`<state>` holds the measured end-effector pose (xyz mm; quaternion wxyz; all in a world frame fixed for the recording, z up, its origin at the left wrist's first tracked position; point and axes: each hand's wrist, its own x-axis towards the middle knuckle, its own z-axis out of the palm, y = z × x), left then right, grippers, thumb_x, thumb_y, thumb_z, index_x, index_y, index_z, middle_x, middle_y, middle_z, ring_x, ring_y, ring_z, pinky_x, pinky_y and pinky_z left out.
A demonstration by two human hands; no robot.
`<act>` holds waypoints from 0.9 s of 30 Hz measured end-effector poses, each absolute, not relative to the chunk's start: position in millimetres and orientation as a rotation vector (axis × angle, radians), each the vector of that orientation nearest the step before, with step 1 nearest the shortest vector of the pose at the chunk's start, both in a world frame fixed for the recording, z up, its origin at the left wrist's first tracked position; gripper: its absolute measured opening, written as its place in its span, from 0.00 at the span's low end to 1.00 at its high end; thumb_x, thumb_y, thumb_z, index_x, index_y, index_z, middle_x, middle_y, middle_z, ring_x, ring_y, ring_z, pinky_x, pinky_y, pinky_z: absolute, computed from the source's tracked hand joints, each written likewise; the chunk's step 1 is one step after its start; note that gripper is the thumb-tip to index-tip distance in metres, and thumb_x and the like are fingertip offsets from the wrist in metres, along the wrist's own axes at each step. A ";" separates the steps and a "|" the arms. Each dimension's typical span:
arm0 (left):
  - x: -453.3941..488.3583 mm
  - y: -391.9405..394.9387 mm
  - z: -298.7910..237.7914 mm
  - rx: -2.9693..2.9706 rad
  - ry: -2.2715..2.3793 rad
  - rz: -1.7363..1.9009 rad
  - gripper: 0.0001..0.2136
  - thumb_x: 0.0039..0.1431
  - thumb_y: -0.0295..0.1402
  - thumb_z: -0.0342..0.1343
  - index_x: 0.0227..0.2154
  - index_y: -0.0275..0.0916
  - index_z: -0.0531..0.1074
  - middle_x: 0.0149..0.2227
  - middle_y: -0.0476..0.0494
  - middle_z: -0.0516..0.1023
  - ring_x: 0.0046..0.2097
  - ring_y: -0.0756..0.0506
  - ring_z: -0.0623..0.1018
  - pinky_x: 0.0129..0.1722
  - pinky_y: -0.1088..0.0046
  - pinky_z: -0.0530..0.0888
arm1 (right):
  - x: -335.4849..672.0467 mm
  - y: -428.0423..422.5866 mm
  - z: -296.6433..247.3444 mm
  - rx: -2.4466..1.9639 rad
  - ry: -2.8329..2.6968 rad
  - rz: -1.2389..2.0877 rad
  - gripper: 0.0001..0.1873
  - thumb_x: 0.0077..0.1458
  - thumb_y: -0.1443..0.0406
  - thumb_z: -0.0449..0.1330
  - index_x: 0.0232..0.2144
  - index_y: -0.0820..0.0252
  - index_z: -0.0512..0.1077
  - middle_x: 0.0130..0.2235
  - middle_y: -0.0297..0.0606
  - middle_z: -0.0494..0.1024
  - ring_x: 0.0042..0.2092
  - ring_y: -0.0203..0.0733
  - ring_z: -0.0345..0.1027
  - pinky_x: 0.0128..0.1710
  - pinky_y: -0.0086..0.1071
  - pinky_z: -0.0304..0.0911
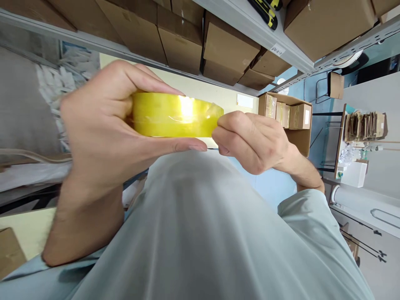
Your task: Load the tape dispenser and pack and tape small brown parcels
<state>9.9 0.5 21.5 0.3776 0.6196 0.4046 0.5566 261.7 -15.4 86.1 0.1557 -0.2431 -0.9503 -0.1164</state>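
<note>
A roll of yellow, see-through packing tape (175,116) is held up in front of my chest, its shiny outer face turned towards me. My left hand (109,121) grips the roll from the left, with the thumb along the lower edge and the fingers along the upper one. At the roll's right end my right hand (253,139) is closed, its thumb and forefinger pinched against the tape. Whether a loose tape end sits in that pinch is hidden by the fingers.
Cardboard boxes (231,46) line a grey metal shelf (243,21) above my hands. Black and yellow tools (265,14) lie on that shelf. An open carton (298,141) holding smaller taped boxes stands beyond my right hand. Flattened cardboard (364,127) is stacked on a table at far right.
</note>
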 end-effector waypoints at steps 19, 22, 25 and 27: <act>9.0 -1.3 19.2 1.704 1.310 1.379 0.29 0.49 0.62 0.82 0.46 0.51 0.83 0.43 0.43 0.86 0.43 0.34 0.84 0.39 0.50 0.77 | 255.8 -11.6 101.1 -0.802 -2.915 -0.336 0.15 0.84 0.62 0.53 0.61 0.59 0.76 0.55 0.43 0.88 0.44 0.37 0.84 0.39 0.30 0.79; 10.8 -0.8 20.7 1.682 1.372 1.342 0.31 0.48 0.62 0.82 0.46 0.47 0.84 0.43 0.46 0.86 0.43 0.37 0.84 0.41 0.55 0.81 | 252.3 -6.5 97.3 -0.888 -2.926 -0.226 0.16 0.84 0.60 0.51 0.59 0.56 0.77 0.57 0.41 0.88 0.47 0.40 0.87 0.42 0.32 0.82; 11.9 -1.6 22.8 1.610 1.376 1.321 0.39 0.47 0.69 0.78 0.47 0.40 0.83 0.42 0.45 0.83 0.45 0.35 0.84 0.50 0.48 0.85 | 247.8 -1.4 97.2 -1.015 -2.895 -0.096 0.17 0.85 0.59 0.49 0.54 0.50 0.78 0.54 0.32 0.88 0.50 0.40 0.89 0.46 0.32 0.85; 12.1 -1.5 23.0 1.594 1.390 1.282 0.41 0.49 0.71 0.76 0.48 0.37 0.83 0.44 0.43 0.82 0.47 0.33 0.84 0.56 0.40 0.84 | 244.8 1.8 97.1 -1.075 -2.887 -0.035 0.17 0.85 0.59 0.49 0.51 0.48 0.78 0.52 0.29 0.88 0.52 0.40 0.89 0.48 0.32 0.86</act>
